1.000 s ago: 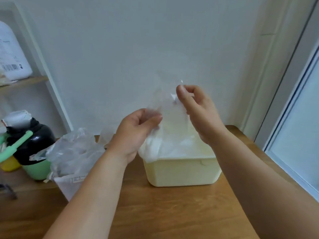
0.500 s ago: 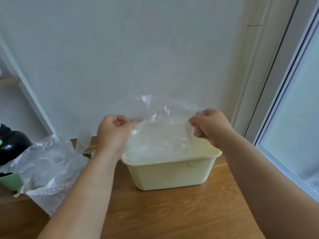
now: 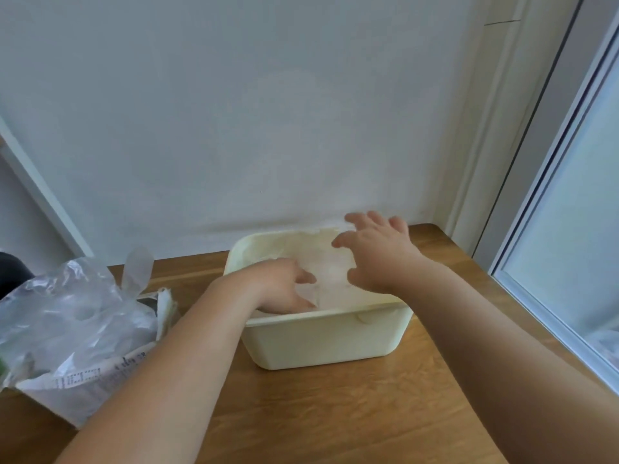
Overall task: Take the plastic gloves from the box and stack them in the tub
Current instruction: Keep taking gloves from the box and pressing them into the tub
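A pale yellow tub (image 3: 321, 343) stands on the wooden table against the wall. Clear plastic gloves (image 3: 326, 262) lie stacked inside it. My left hand (image 3: 284, 286) reaches down into the tub's left side and presses on the gloves with its fingers. My right hand (image 3: 375, 252) hovers over the tub's right half with fingers spread, holding nothing. At the left edge the glove box (image 3: 83, 373) stands with a heap of crumpled clear gloves (image 3: 67, 309) spilling out of its top.
The wooden table (image 3: 335, 413) runs to a white wall behind and a window frame (image 3: 549, 229) at the right. A dark object (image 3: 13, 272) shows at the far left behind the glove box.
Both hands have lowered the spread glove into the tub and released it. My left hand now presses on the stack and my right hand has opened above it.
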